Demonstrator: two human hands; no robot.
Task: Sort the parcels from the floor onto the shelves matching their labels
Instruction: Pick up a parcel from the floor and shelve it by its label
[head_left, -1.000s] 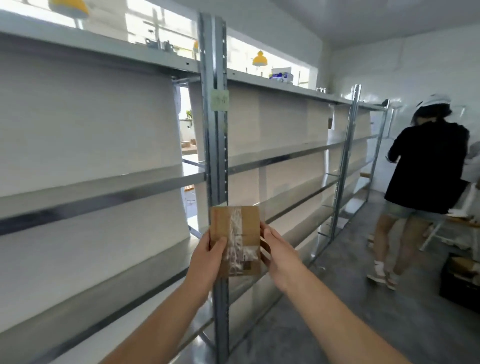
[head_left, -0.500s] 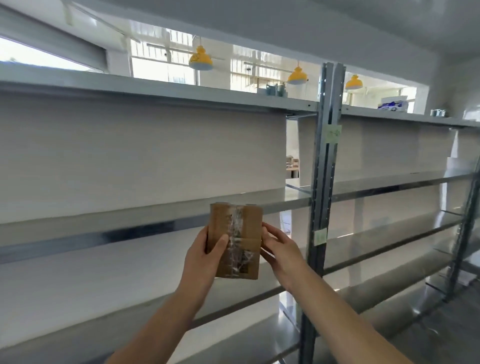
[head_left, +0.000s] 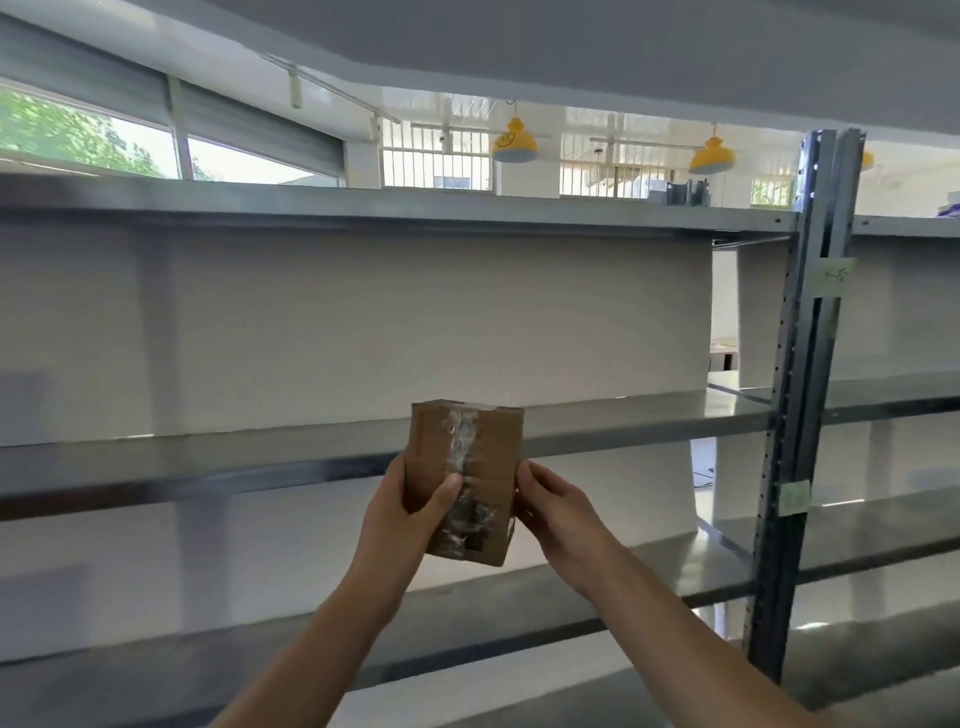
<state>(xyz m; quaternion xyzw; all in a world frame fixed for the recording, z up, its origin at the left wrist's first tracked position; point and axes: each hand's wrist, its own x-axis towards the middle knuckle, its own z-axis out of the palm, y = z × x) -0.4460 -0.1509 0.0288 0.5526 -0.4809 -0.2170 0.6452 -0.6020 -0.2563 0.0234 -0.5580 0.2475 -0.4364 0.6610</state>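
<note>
A small brown cardboard parcel (head_left: 480, 467), sealed with clear tape down its middle, is held upright in front of me. My left hand (head_left: 402, 512) grips its left side, thumb across the front. My right hand (head_left: 558, 512) holds its right edge. The parcel hangs in front of the edge of a grey metal shelf (head_left: 208, 457), with another shelf (head_left: 363, 210) above and one (head_left: 493, 618) below. Two pale green labels (head_left: 831, 275) (head_left: 795, 496) are stuck on the metal upright (head_left: 802, 415) to the right; their writing is too small to read.
White back panels close off the shelf bays. More shelves continue right of the upright. Above the top shelf are windows and yellow hanging lamps (head_left: 514, 143) in a room beyond.
My view has swung left and up along the shelving; the upright has shifted to the right edge and the other person is out of view. Both hands have kept the parcel in front of me.
</note>
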